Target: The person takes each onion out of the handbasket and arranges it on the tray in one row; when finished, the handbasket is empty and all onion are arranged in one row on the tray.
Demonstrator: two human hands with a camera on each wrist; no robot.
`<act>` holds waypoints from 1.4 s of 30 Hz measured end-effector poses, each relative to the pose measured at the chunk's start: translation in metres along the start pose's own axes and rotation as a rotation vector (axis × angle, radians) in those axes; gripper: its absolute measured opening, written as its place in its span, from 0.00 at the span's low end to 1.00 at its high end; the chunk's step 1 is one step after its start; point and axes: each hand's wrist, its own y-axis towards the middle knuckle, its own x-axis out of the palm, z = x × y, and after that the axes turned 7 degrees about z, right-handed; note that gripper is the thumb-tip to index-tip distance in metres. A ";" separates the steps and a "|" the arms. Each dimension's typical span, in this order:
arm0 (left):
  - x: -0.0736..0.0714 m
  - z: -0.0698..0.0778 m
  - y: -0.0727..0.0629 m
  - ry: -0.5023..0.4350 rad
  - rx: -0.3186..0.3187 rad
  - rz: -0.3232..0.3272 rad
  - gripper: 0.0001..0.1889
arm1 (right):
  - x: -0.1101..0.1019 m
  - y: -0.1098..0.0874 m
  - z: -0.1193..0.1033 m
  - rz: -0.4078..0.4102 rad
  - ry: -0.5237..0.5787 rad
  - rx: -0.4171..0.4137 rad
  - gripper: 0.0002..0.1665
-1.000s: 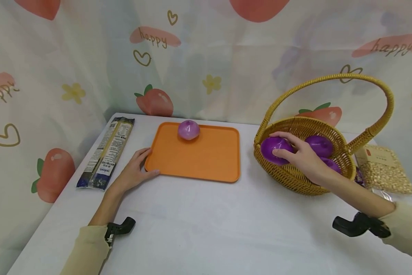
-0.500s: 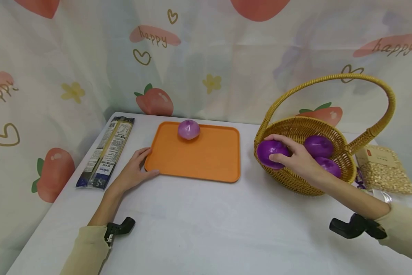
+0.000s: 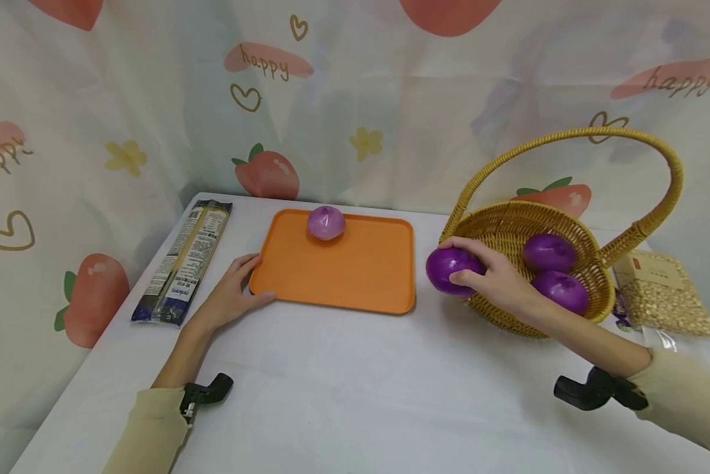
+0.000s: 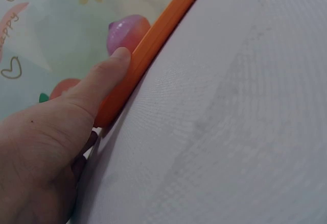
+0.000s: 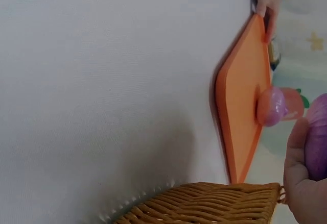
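Observation:
My right hand grips a purple onion by its top and side, fingers behind and thumb in front. That onion is over the left rim of a wicker basket. Inside the basket lie two more purple onions, one at the back and one nearer. My left hand holds the near left corner of an orange tray; in the left wrist view its thumb lies along the rim. A lighter purple onion sits near the tray's back edge.
The basket's tall handle arches over it. A long printed packet lies left of the tray. To the right of the basket are a bag of pale grains and a small purple wrapper. Patterned cloth hangs behind the white table.
The right hand has carried the onion leftward, from inside the basket to its left rim. More of the nearer onion in the basket now shows. The left hand and tray have stayed put.

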 end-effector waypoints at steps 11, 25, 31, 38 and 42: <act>-0.003 -0.001 -0.003 0.012 -0.008 0.003 0.49 | 0.017 0.005 -0.004 -0.043 0.070 0.011 0.28; 0.000 -0.001 0.000 0.009 0.006 0.006 0.48 | 0.046 0.012 -0.011 -0.046 0.194 -0.021 0.27; 0.001 -0.001 0.001 0.008 0.005 0.003 0.49 | 0.051 0.019 -0.017 0.039 0.207 -0.023 0.27; 0.002 0.000 0.000 0.008 0.002 0.002 0.49 | 0.054 0.024 -0.022 0.083 0.234 -0.057 0.29; 0.001 0.001 0.001 0.013 0.002 0.004 0.49 | 0.054 0.028 -0.024 0.100 0.239 -0.074 0.30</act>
